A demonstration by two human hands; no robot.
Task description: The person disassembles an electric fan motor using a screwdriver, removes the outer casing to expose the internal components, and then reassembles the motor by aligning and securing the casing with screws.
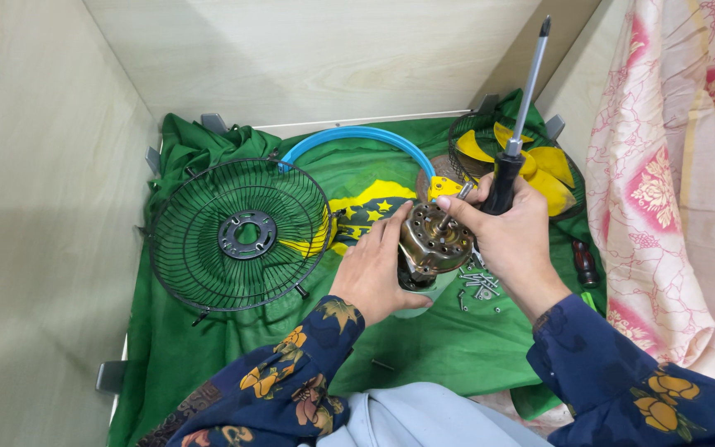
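A: Surroundings? 
B: Black fan grille lay left, yellow blades behind, loose screws (scattered) beside.
A: Motor?
B: The fan motor sat cupped in left hand; right hand clenched the screwdriver.

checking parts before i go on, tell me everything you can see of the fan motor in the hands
The fan motor is a round, brass-coloured metal housing with slots around its top face and a thin shaft sticking up and to the right. It sits upright above the green cloth. The left hand cups its left side; the right hand, which also grips a screwdriver, touches its right side and shaft. Its underside is hidden.
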